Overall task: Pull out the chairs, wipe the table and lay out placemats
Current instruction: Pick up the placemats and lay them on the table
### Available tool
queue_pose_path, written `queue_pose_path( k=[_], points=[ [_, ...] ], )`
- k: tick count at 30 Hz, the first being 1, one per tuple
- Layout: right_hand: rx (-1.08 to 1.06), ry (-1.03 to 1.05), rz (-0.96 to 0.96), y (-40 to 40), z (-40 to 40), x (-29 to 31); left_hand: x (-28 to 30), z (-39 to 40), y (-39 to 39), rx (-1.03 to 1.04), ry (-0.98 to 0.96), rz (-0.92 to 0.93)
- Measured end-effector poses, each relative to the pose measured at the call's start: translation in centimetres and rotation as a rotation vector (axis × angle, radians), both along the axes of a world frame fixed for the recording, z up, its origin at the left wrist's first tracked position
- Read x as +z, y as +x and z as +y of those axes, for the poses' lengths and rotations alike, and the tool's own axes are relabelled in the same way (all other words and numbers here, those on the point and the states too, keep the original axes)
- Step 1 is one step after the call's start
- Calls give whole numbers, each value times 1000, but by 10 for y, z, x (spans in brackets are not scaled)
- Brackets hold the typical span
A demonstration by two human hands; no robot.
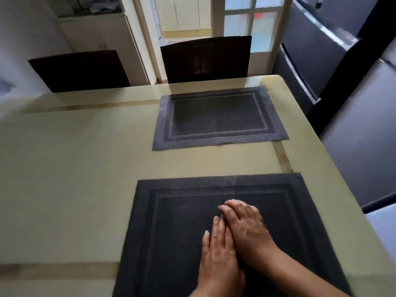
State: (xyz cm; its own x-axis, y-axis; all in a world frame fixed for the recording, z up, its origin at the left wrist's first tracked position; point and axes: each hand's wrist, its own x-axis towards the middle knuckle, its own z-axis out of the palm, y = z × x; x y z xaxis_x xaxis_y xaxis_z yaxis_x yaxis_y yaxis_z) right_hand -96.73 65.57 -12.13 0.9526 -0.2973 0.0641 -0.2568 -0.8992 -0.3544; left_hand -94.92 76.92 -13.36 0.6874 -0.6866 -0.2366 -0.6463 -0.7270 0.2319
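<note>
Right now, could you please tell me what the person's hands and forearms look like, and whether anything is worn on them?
Both are bare: the left hand and right hand show no gloves, rings, watch or bracelet, and no sleeve reaches the visible forearms. The fingernails look short and pale, without obvious polish.

Both hands lie flat, palms down, fingers straight and close together. The right hand rests partly on top of the left hand.

The glossy surface was pale olive-beige with tan inlaid bands. Both placemats, near and far, were dark grey weave with concentric rectangular borders. Chair backs were dark brown.
</note>
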Motion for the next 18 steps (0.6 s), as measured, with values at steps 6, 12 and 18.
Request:
queue_pose_path(
  k=[6, 12, 18],
  points=[
    [-7, -111, -9, -39, 31, 3, 10, 36, -1, -49, 19, 4],
    [118, -119, 269, -28, 82, 28, 20, 94, 45, -81, 77, 52],
    [281, -124, 444, 19, 143, 31, 28, 164, 99, 14, 164, 49]
  ],
)
